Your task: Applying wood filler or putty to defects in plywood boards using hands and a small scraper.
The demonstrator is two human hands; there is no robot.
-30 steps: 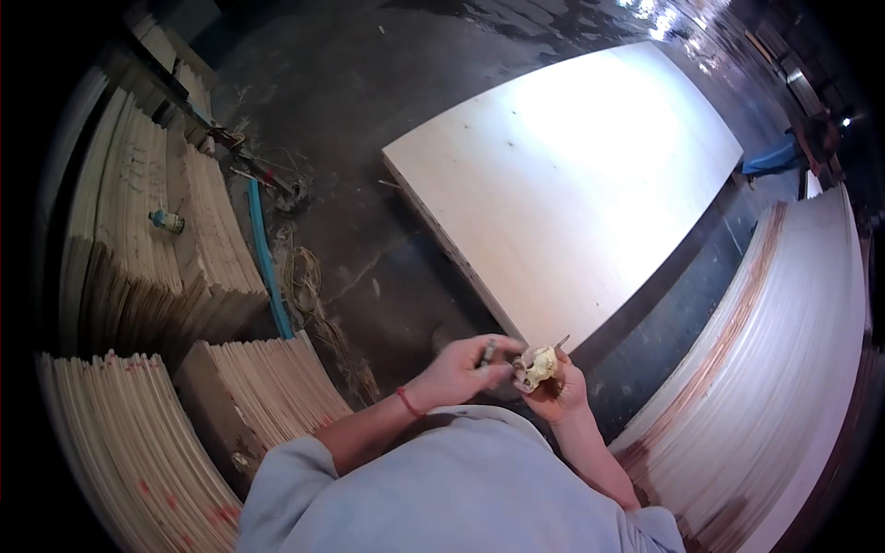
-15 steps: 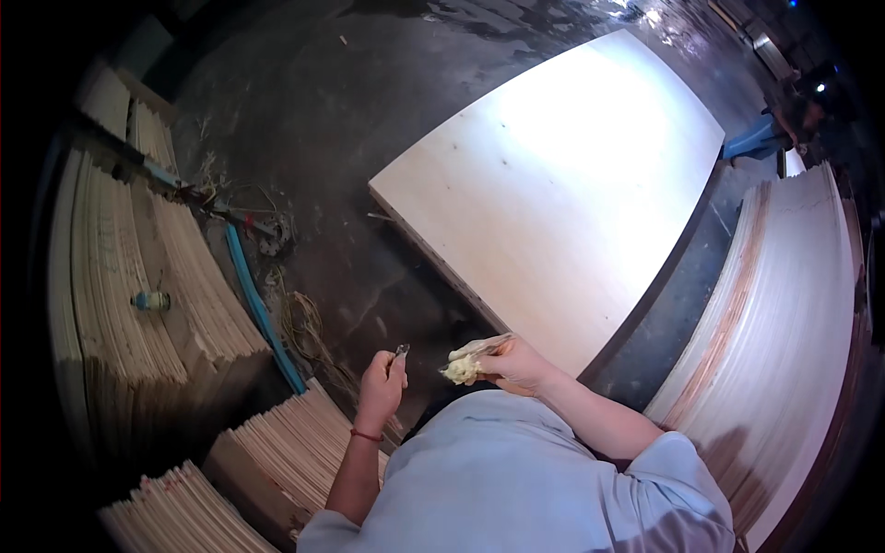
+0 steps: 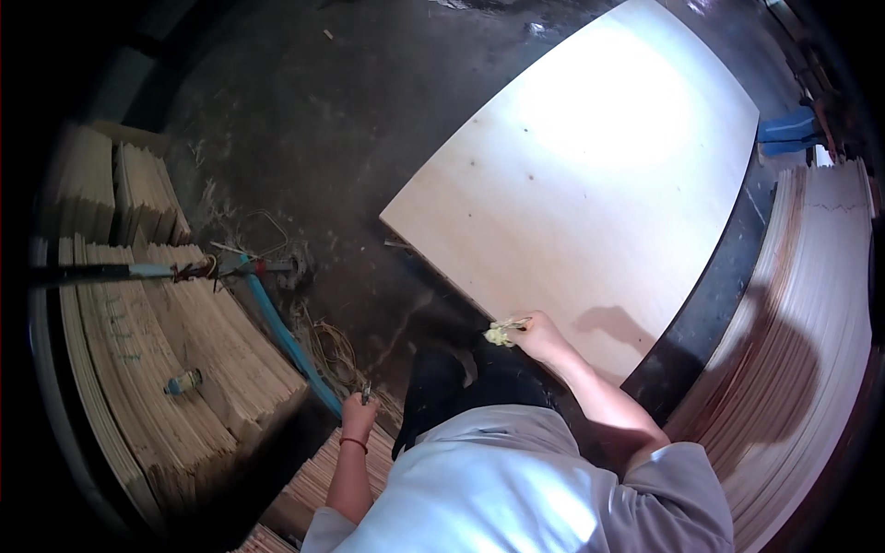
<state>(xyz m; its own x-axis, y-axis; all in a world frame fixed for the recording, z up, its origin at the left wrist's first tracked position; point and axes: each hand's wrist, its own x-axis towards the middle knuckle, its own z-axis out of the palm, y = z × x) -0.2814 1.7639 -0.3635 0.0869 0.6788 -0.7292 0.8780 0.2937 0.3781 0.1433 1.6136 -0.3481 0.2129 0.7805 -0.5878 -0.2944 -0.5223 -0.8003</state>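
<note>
My right hand (image 3: 542, 340) is closed on a putty knife (image 3: 513, 323), with a lump of pale yellow putty (image 3: 498, 335) on it. It hangs over the near left corner of a large pale plywood sheet (image 3: 553, 221), and I cannot tell whether the two touch. A few dark knots or spots mark the sheet's surface. Lower and to the left, my left hand (image 3: 357, 417) grips a small tool with a metallic tip (image 3: 366, 394). Most of that tool is hidden in the fist. A red cord circles the left wrist.
Stacked wood sheets (image 3: 138, 341) stand on the left, with a small bottle (image 3: 183, 382) lying on top. A blue strip (image 3: 286, 332) and loose straps (image 3: 332, 355) lie beside them. Another tall stack (image 3: 784, 304) rises at right. A blue object (image 3: 790, 131) sits beyond the plywood's far right edge.
My right hand with the putty has moved right and slightly farther out to the sheet's corner. The left hand has dropped nearer and left. The view has shifted, bringing my legs into sight.
</note>
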